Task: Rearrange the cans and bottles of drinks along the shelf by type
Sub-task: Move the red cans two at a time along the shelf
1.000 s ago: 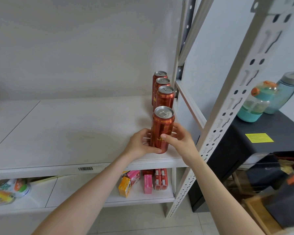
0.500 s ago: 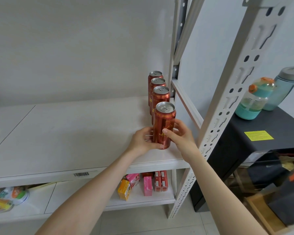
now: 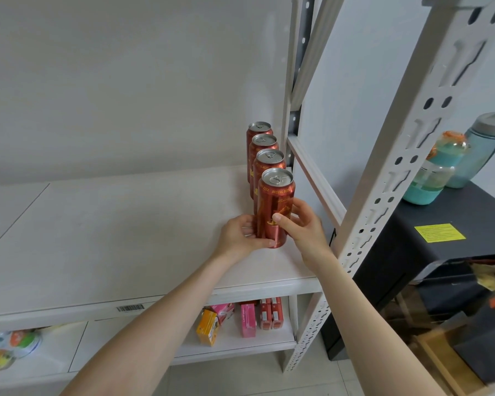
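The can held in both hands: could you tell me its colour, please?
The can is red with gold print and a silver top; head view.

back cans [image 3: 263, 147]: lower parts hidden, one behind another
bottle [image 3: 483, 150]: cut by right edge
sticker [image 3: 439, 232]: print too small

The front can [image 3: 275, 207] has moved back along the shelf [image 3: 126, 224], away from the front edge. It now stands close in front of the 3 cans [image 3: 269, 167] in the row, where 1 second ago a wider gap showed. The left hand [image 3: 240, 235] and right hand [image 3: 303, 227], gripping its lower half, have moved deeper with it.
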Tool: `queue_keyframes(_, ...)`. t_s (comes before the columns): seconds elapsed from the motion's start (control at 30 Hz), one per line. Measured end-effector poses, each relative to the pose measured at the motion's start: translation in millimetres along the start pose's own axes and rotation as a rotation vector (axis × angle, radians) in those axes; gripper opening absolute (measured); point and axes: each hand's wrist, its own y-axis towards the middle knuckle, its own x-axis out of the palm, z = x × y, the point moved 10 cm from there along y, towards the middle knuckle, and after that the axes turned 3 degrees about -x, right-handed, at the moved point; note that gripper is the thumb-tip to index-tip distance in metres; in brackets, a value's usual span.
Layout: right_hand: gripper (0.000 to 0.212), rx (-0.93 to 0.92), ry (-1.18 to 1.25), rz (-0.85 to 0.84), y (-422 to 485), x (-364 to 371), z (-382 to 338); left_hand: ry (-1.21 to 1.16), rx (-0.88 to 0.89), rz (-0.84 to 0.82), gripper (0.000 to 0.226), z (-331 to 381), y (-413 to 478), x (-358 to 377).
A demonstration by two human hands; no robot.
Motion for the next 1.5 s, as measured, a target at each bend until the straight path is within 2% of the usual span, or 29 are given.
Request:
queue_keyframes(0.57,0.063,0.017,0.001,-0.003,1.9,-0.8,-2.1,-0.042,-0.010,-0.055,0.055,3.3,0.9,3.1)
queue_keyframes(0.73,0.066,0.054,0.011,0.055,-2.4,-3.5,-0.5,-0.030,0.003,-0.078,0.054,2.8,0.9,2.9)
queue_keyframes(0.97,0.051,0.063,-0.134,0.229,-17.7,-9.4,-6.9,0.087,0.006,-0.044,0.064,-6.3,-9.7,-16.5)
queue_keyframes(1.1,0.053,0.052,-0.319,0.344,-35.8,-11.1,-10.1,0.305,0.060,-0.024,0.061,-9.8,-23.8,-41.2)
queue_keyframes(1.23,0.062,-0.015,-0.661,0.383,-59.5,-2.7,-19.5,0.571,0.164,0.054,0.054,-13.5,-44.6,-71.4)
queue_keyframes(1.37,0.065,-0.124,-1.067,0.325,-86.4,24.4,-34.3,0.841,0.266,0.151,0.056,-17.7,-68.4,-92.6)
queue_keyframes(1.5,0.071,-0.131,-1.356,0.198,-111.8,54.1,-32.2,0.993,0.349,0.212,0.056,-21.1,-99.9,-108.6)
